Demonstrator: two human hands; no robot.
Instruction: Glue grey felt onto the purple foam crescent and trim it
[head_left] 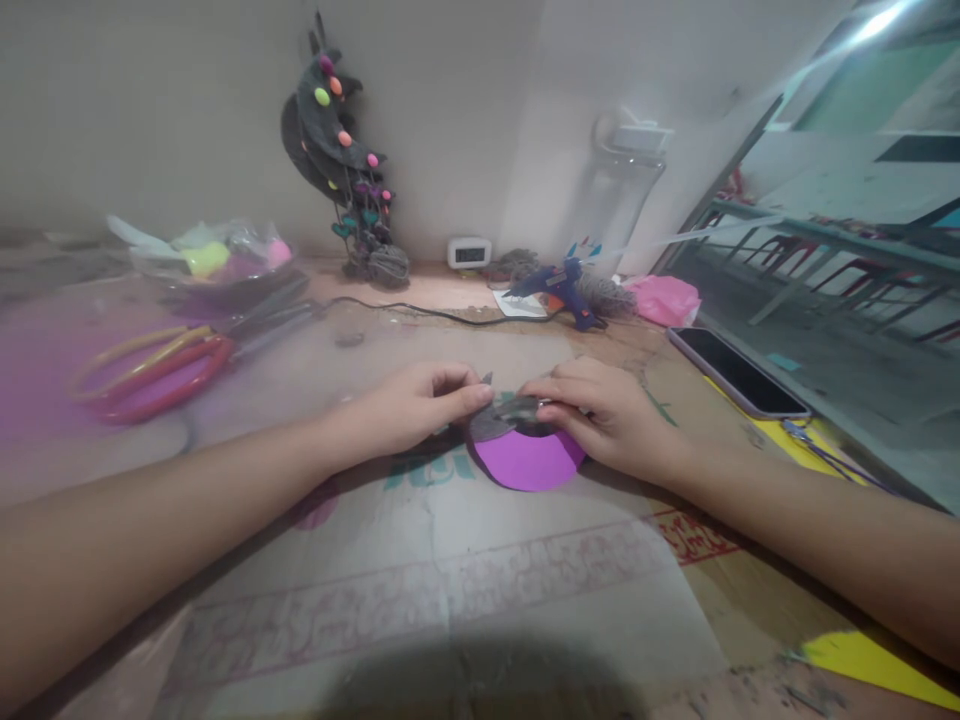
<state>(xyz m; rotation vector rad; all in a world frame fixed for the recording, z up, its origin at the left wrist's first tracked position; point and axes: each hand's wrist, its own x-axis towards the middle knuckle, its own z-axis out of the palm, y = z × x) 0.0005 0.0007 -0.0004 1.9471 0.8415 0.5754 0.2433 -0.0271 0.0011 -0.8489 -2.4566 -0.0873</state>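
Note:
A bright purple piece with a curved edge [531, 462], thin like paper or felt, is held just over the cardboard between my hands. A dark grey piece [491, 424] overlaps its upper left part and seems to curve across its top. My left hand [431, 402] is closed, thumb and forefinger pinching the grey piece at its left end. From the other side my right hand [611, 415] pinches the upper right part, its fingertips bent over the grey material. The fingers hide how the two layers meet there.
Scissors [154, 375] lie at the left beside a plastic bag [217, 250]. Along the wall stand a small clock [469, 253], a blue glue gun [566, 290] with a cord, and a pink bundle [666, 298]. A phone [739, 370] rests at right. A decorated grey crescent [322, 120] hangs behind.

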